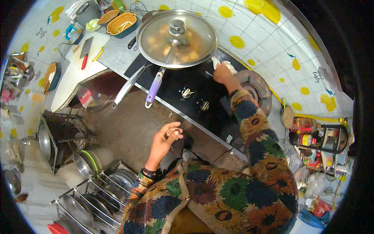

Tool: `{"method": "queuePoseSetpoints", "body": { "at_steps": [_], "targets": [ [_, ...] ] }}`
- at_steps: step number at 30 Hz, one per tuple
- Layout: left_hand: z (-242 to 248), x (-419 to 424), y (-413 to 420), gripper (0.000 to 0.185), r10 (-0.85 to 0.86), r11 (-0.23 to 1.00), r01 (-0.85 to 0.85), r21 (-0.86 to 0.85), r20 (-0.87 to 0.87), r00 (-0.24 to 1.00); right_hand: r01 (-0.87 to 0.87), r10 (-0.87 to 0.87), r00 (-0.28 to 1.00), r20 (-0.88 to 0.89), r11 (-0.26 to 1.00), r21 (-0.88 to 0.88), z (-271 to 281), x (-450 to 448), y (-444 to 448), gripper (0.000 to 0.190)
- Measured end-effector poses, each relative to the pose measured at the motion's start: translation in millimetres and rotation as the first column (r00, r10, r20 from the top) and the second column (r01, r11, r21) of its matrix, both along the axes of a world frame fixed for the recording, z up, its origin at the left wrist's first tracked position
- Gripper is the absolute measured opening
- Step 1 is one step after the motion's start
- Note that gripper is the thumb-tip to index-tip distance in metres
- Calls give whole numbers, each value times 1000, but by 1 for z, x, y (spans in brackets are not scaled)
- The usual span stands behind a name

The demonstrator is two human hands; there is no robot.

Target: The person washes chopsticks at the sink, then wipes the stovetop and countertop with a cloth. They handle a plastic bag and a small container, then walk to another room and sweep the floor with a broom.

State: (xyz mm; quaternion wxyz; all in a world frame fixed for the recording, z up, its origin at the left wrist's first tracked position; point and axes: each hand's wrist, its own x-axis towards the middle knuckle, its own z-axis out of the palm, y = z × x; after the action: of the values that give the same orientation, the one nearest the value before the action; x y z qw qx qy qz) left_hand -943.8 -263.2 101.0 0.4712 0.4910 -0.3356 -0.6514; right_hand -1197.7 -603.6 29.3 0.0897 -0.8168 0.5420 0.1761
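Observation:
My right hand (223,73) holds a white cloth (229,66) down on the black glass gas stove (175,84), beside the covered pan and near the right burner (253,87). Empty, with its fingers partly curled, my left hand (166,140) hovers over the floor in front of the stove. A large pan under a steel-rimmed glass lid (157,44) stands on the left side of the stove with food inside. Its metal handle (128,87) points towards me. Beside that handle, a utensil's purple handle (154,89) sticks out from under the lid.
On the left counter, a cleaver with a red handle (85,52) lies on a white surface near a yellow-handled tool (98,54). Behind it stands an orange basket (121,24). A metal dish rack (87,187) is at lower left. Bottles (305,125) stand at right.

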Motion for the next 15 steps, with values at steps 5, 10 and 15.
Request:
{"method": "queuePoseSetpoints", "body": {
  "at_steps": [5,10,15],
  "targets": [
    [-3,21,-22,34,-68,996,73,-55,79,995,254,-254,967,-17,964,71,8,-51,-35,37],
    [-7,49,-18,37,-63,998,62,16,92,994,262,-265,964,-5,950,171,1,-96,-70,42],
    [-20,61,-16,37,-125,990,118,75,93,988,183,-169,962,214,982,-51,-16,-62,-72,30]
  ]
}}
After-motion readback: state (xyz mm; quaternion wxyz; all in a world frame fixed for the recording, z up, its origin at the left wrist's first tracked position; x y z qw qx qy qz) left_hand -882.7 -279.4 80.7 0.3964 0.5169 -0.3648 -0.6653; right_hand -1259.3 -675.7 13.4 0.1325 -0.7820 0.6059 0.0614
